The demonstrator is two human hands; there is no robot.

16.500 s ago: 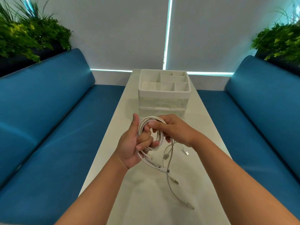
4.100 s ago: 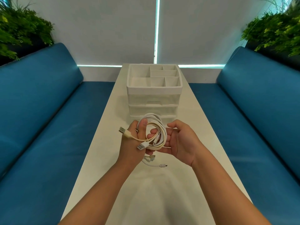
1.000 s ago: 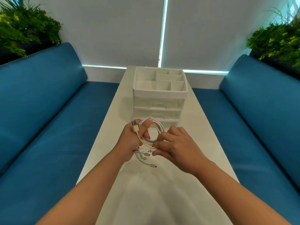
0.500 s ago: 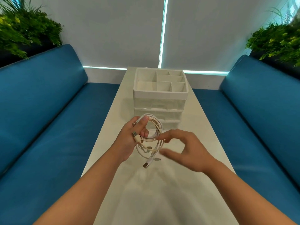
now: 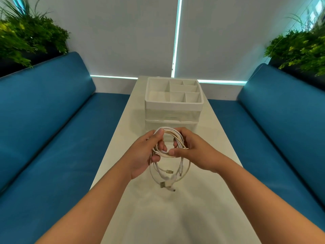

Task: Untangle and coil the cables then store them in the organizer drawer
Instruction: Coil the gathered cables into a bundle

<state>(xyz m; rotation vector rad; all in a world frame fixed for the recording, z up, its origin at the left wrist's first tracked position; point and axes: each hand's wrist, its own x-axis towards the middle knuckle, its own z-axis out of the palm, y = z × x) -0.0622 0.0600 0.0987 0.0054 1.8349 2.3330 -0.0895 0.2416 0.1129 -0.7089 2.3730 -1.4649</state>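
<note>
A bundle of white and cream cables (image 5: 171,133) is wound into a loop and held above the white table (image 5: 175,217). My left hand (image 5: 144,154) grips the loop's left side, thumb on top. My right hand (image 5: 193,150) grips the right side, thumb and fingers curled round the strands. Several loose ends with plugs (image 5: 167,184) hang below the loop. The white organizer (image 5: 174,103) stands just beyond my hands, with open compartments on top and two clear drawers below, both closed.
Blue cushioned benches (image 5: 52,138) run along both sides of the narrow table. Potted green plants (image 5: 26,37) sit behind each backrest. Grey window blinds hang at the far end behind the organizer.
My right hand, which was off the cables half a second ago, has come back and taken hold of the loop's right side. The loose ends hang lower than before.
</note>
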